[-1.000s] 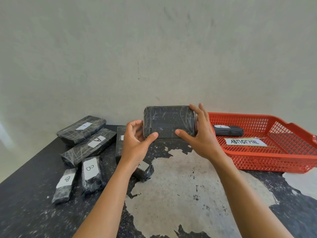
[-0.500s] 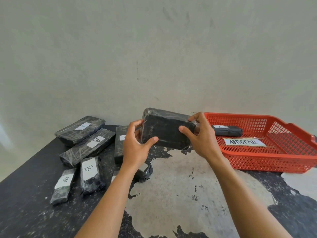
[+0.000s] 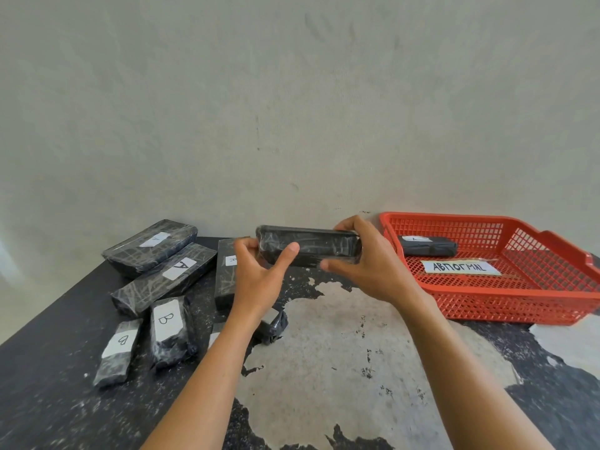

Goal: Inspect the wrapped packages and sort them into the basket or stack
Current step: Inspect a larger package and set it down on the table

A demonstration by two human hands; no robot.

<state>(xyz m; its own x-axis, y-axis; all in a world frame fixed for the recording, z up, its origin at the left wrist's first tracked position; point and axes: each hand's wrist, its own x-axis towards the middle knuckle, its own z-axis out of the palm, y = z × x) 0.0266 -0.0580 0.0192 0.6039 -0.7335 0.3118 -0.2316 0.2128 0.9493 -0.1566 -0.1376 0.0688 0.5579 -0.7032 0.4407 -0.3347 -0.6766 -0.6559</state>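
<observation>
— What is being handled?

— A black, brick-shaped package, wrapped in glossy, wrinkled film. It is held level in the air above the table, straight ahead at twelve o'clock.

— And the hands?

— Both grip it. The left hand takes the left end, with the thumb on the near face and the fingers curled at the end. The right hand takes the right end, with the fingers over the top and the thumb underneath.

— What lies around it?

— At three o'clock from the package stands a shallow red plastic basket with lattice walls. Inside lie a dark wrapped parcel and a white paper strip lettered "ABNORMAL". At nine o'clock is a heap of film-wrapped black bars. A long bar is marked A, and another long bar lies just behind it. At eight o'clock a short bundle is marked B, with a smaller bundle beside it.

— The surfaces?

— The table is black and speckled, its coating flaked away to pale patches. Behind it is a rough, pale wall.
</observation>
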